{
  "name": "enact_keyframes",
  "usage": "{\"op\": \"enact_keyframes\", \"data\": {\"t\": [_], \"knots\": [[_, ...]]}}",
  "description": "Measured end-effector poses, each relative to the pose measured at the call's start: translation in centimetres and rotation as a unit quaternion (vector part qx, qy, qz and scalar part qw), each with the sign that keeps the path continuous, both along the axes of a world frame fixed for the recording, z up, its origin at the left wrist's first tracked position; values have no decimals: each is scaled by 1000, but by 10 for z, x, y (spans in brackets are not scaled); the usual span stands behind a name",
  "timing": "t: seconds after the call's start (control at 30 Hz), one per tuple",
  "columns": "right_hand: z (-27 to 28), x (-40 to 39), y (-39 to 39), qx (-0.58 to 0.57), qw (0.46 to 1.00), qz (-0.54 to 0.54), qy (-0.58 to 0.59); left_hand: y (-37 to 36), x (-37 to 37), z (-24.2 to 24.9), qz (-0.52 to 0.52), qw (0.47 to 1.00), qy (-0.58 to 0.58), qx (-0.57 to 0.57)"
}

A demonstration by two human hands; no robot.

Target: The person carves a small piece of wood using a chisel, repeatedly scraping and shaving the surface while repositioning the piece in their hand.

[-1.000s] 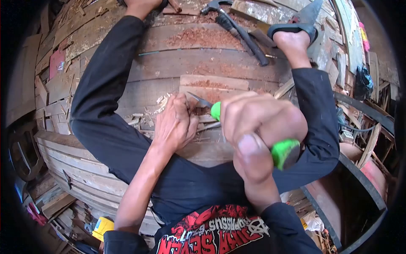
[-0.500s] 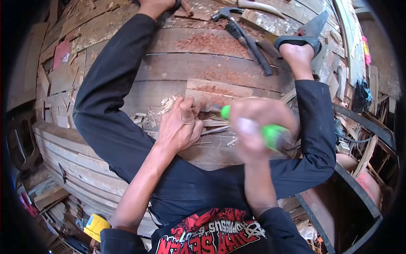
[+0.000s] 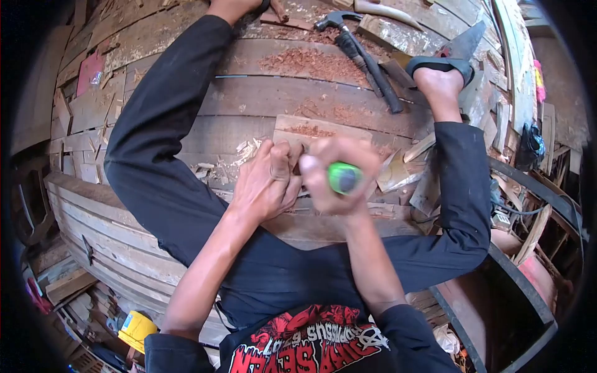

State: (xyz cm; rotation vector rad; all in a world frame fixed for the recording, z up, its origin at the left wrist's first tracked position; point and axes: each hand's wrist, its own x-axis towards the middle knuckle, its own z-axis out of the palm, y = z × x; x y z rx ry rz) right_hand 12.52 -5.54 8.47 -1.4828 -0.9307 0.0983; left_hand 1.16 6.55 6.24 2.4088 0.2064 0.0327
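Note:
My right hand (image 3: 345, 155) is wrapped round a green handle (image 3: 343, 177), whose dark butt end faces up toward me; the hand is slightly blurred and hides the rest of the tool. Just beside it on the left, my left hand (image 3: 270, 177) has its fingers curled over a small reddish-brown piece that is mostly hidden. Both hands are over the plank floor between my legs. Past them lies a flat board (image 3: 323, 127) with reddish shavings on it. Pale wood shavings (image 3: 249, 149) lie by my left hand's knuckles.
A hammer (image 3: 367, 59), a saw (image 3: 463, 43) and wood blocks (image 3: 398, 34) lie beyond, near my right foot. Reddish shavings (image 3: 311, 62) cover part of the planks. A yellow container (image 3: 138, 329) stands at the lower left. Wood scraps (image 3: 398, 171) lie right of my hands.
My right hand has moved left, closer to my left hand, and the green handle has turned from lying sideways to pointing its butt up at me. My left hand has hardly moved.

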Motion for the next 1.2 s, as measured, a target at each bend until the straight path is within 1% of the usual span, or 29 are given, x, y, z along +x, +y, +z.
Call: {"op": "enact_keyframes", "data": {"t": [0.07,0.1,0.13,0.17,0.23,0.27,0.33,0.37,0.43,0.47,0.57,0.63,0.67,0.77,0.8,0.87,0.93,0.97,1.03,1.07,1.1,1.17,1.2], "knots": [[-3,-3,-12,91,991,-40,90,3,-5,-22,-1,1000,-2,22],[10,-2,-15,126,985,-19,117,3,-13,-32,4,1000,8,30],[23,0,-17,162,976,1,144,3,-17,-32,32,999,32,3],[36,2,-20,197,965,21,171,-1,-19,-27,23,998,63,6],[30,6,-17,190,969,9,154,-2,-6,-11,10,995,101,26],[29,5,-18,189,969,6,161,-1,-1,-3,14,994,102,32],[28,3,-18,190,966,1,176,6,-2,-12,52,993,105,14],[29,3,-20,192,958,-26,209,8,-6,-15,68,991,111,2],[36,7,-22,194,939,-84,272,9,-3,-7,67,989,131,5],[37,9,-25,173,937,-105,286,8,-2,-4,70,988,138,6],[48,12,-32,169,946,-130,243,7,-6,-15,63,992,110,-18],[67,13,-31,209,944,-98,237,4,-5,-3,70,991,112,-4],[74,17,-30,231,948,-55,210,1,-6,1,74,991,114,3],[80,19,-28,242,946,-3,214,-6,-13,1,85,985,152,-15],[69,13,-21,260,934,-21,244,-6,-14,2,66,987,150,2],[21,-1,-5,166,963,-73,198,-6,-15,5,30,989,144,36],[10,-1,8,77,986,-64,132,-2,-20,-4,27,996,73,46],[12,0,8,104,984,-17,145,0,-20,-8,29,998,34,54],[40,-8,0,124,968,-56,212,-2,-23,-6,48,994,96,11],[40,-7,-1,118,969,-54,211,-2,-21,-7,63,990,123,-9],[40,-7,-1,112,970,-52,211,-5,-18,-6,72,991,114,-25],[16,-11,-8,61,986,-26,150,-12,-14,-3,82,990,101,-61],[4,-7,-10,41,993,-14,110,-13,-13,-10,87,986,125,-68]]}}
